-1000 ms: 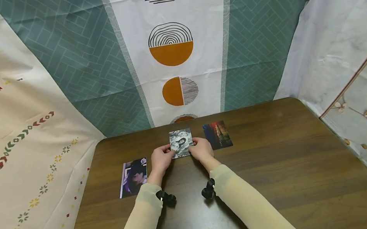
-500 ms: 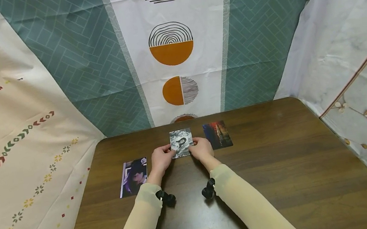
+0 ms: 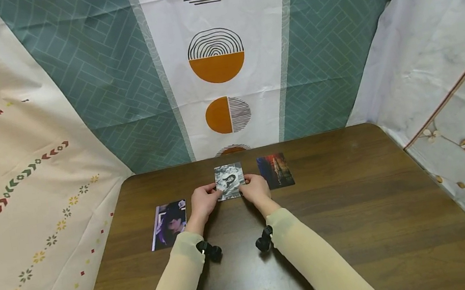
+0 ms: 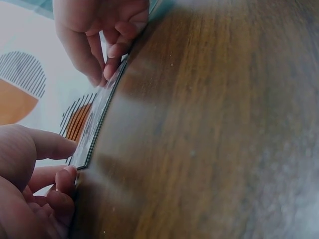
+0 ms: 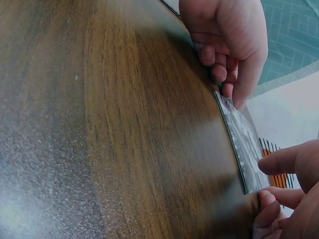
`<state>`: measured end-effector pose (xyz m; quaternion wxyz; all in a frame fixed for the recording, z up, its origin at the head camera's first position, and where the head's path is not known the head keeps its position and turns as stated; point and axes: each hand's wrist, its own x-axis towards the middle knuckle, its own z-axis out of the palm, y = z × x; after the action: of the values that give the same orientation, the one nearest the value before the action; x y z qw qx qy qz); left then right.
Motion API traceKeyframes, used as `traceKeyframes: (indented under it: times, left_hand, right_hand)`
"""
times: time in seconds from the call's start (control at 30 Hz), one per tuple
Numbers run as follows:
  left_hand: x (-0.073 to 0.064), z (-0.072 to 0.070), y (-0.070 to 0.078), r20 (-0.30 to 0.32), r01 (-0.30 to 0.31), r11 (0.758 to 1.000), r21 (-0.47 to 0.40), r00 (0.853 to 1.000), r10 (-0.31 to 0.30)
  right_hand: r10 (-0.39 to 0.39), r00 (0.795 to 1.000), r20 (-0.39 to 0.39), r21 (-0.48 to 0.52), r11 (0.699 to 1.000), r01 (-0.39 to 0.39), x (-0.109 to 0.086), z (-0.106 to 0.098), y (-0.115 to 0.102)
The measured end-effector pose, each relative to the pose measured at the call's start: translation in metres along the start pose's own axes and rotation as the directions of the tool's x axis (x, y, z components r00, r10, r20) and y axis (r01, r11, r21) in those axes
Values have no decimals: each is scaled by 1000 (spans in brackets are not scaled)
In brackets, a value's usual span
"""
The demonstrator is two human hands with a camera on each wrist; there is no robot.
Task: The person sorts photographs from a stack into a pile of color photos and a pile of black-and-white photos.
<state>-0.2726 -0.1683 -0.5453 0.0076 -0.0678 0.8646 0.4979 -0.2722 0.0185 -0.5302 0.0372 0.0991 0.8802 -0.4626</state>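
Between both hands a small black-and-white photo card (image 3: 228, 176) with a figure on it lies near the back of the table. My left hand (image 3: 203, 202) pinches its lower left edge, thumb on top. At the lower right edge, my right hand (image 3: 257, 190) pinches it the same way. Seen edge-on in the left wrist view, the photo card (image 4: 99, 112) lies low along the tabletop; whether it touches the wood fully I cannot tell. In the right wrist view, the thumb of my right hand (image 5: 299, 179) presses on the card's glossy face.
A purple-toned photo card (image 3: 170, 224) lies left of my left hand, slightly turned. Right of my right hand is a dark red and blue photo card (image 3: 276, 171). The brown wooden table (image 3: 360, 226) meets a patterned cloth (image 3: 230, 130) at its back edge.
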Motion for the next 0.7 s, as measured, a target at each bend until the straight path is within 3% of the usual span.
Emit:
traceKeyframes:
  times: [0.23,0.4,0.7]
  left_hand:
    - [0,-4,1,52,28,999,-22,998,-27]
    - [-2,-10,3,97,9,999,-49,995,-4]
    - [-13,-32,1,123,-14,999,-37,992,18]
  right_hand:
    - [-38,999,6,50,998,37,-2,-1,1]
    - [-51,999,1,105,993,51,-6,-1,0]
    - [-102,994,-23,150,983,104,-15,3,-6]
